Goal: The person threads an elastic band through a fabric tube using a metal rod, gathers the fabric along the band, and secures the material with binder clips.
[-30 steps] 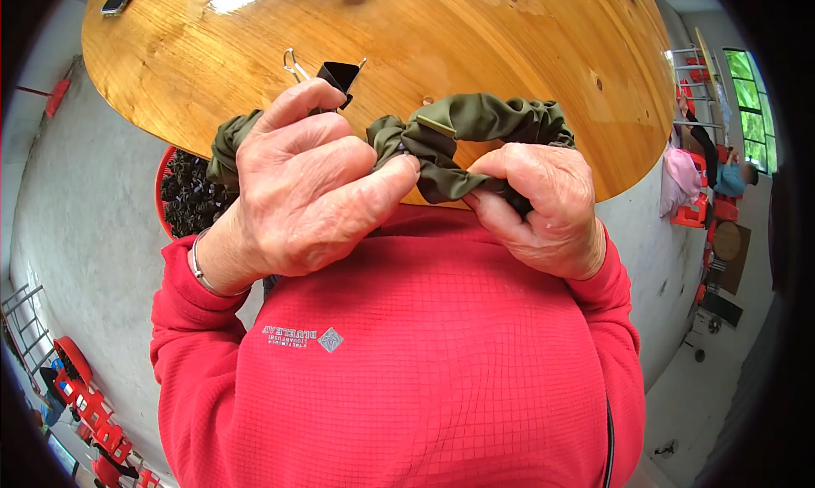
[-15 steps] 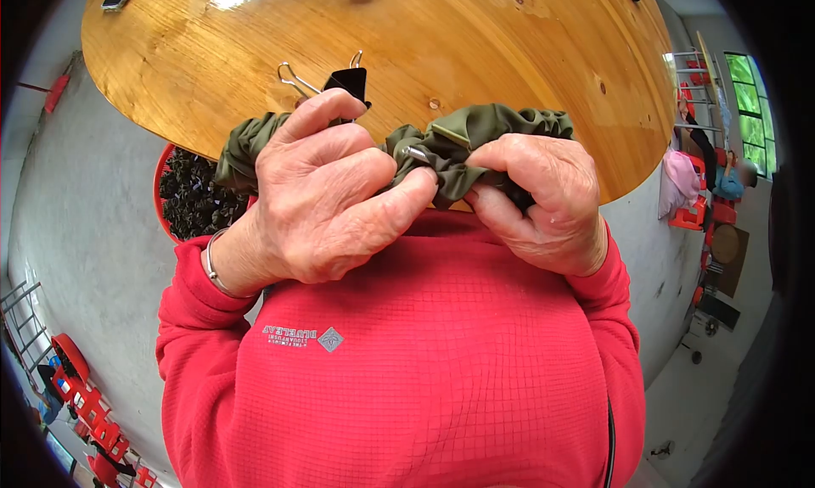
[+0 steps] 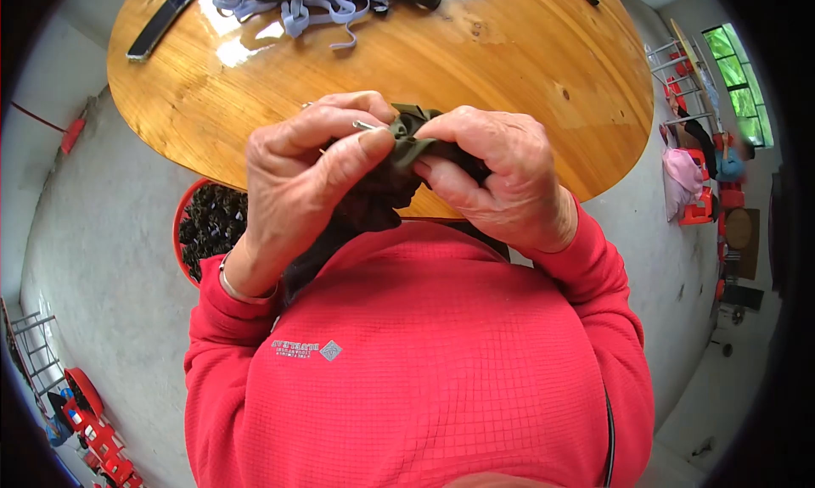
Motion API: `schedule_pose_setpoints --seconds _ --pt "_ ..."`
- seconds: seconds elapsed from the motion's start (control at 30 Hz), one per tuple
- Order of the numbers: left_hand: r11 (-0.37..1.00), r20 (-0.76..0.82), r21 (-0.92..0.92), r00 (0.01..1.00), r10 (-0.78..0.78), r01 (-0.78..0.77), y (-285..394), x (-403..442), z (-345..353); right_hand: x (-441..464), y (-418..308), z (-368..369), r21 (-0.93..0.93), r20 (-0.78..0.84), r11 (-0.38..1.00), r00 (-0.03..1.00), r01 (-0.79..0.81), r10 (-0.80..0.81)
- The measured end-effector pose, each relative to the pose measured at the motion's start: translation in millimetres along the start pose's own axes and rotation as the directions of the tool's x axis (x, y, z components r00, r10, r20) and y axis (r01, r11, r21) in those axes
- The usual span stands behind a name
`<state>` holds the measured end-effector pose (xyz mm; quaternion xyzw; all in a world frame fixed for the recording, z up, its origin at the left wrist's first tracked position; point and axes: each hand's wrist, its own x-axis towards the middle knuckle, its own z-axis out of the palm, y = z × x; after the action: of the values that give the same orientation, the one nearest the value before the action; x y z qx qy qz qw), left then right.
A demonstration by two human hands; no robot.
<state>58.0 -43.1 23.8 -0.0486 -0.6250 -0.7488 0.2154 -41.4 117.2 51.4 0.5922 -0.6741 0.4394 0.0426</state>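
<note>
Dark olive-green fabric [image 3: 407, 155], gathered and crumpled, is held between both hands above the table's near edge. My left hand [image 3: 310, 157] is closed on its left side, thumb and fingers pinched together. A slim silvery metal piece [image 3: 367, 126] sticks out at the left thumb tip, lying against the cloth; its kind cannot be made out. My right hand [image 3: 501, 170] pinches the same fabric between thumb and forefinger. Part of the cloth hangs down in shadow below the hands. The left fingers hide some of it.
A round wooden table [image 3: 543, 72] lies ahead, with white elastic strips [image 3: 344, 11] and dark cloth at its far side. A dark flat strip [image 3: 161, 21] rests at left. On the floor stands a red tub [image 3: 182, 225] holding dark bundles. Red stools [image 3: 698, 208] are at right.
The view has tilted so more of the table's far side shows. Both hands are closer together, and the fabric is bunched between them. The black binder clip is now mostly out of sight.
</note>
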Motion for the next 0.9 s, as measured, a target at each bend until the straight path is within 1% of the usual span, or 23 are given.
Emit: schedule_pose_setpoints --seconds 0.07,0.17,0.2,0.3,0.33,0.43,0.47,0.5,0.57,0.6,0.7,0.73,0.83,0.87,0.9 --pt "0.961 -0.064 -0.2 0.976 -0.209 0.192 9 2 8 2 1 2 -0.042 -0.05 0.998 0.998 0.046 -0.048" --pt "0.968 -0.086 -0.203 0.982 -0.168 0.147 -1 15 8 6 3 2 -0.103 -0.095 0.994 0.995 -0.025 0.015" --pt "0.968 -0.081 -0.206 0.984 -0.162 0.142 -3 20 7 8 6 -1 -0.07 -0.079 0.996 0.995 -0.06 0.055" --pt "0.982 -0.133 -0.015 0.973 -0.19 0.189 2 34 8 19 14 -11 0.054 0.004 0.982 0.983 -0.182 0.182" --pt "0.995 -0.129 0.036 0.987 -0.091 0.096 -1 39 9 21 17 -15 0.101 0.048 0.981 0.986 -0.164 0.16" --pt "0.984 -0.099 0.167 0.991 0.086 -0.068 -6 47 3 19 12 -22 0.26 0.155 0.909 0.944 -0.324 0.292" --pt "0.95 -0.029 0.186 0.965 0.26 -0.25 -19 53 -4 15 16 -22 0.208 0.155 0.933 0.952 -0.294 0.265" --pt "0.967 -0.109 0.093 0.963 0.248 -0.238 -20 57 -7 9 14 -26 0.253 0.207 0.889 0.919 -0.382 0.336" --pt "0.99 -0.165 -0.114 0.984 0.061 -0.081 -12 68 -36 -6 7 -35 0.319 0.323 0.772 0.829 -0.55 0.457" --pt "0.976 -0.171 -0.19 0.983 0.073 -0.105 -8 69 -42 -16 10 -38 0.351 0.353 0.738 0.811 -0.576 0.466" --pt "0.968 -0.155 -0.24 0.987 0.044 -0.08 -5 63 -34 -29 8 -40 0.397 0.369 0.68 0.786 -0.616 0.496" --pt "0.961 -0.189 -0.259 0.981 0.046 -0.095 -5 65 -31 -29 5 -40 0.419 0.338 0.683 0.801 -0.599 0.495" --pt "0.885 -0.105 -0.465 0.992 -0.068 0.011 4 66 -8 -14 -4 -36 0.321 0.225 0.812 0.872 -0.488 0.435" --pt "0.879 0.017 -0.471 0.996 -0.083 0.081 2 67 -3 -9 3 -32 0.226 0.125 0.913 0.939 -0.34 0.319" --pt "0.865 0.067 -0.486 0.992 -0.109 0.128 5 64 8 -6 3 -32 0.303 0.136 0.876 0.927 -0.376 0.351"
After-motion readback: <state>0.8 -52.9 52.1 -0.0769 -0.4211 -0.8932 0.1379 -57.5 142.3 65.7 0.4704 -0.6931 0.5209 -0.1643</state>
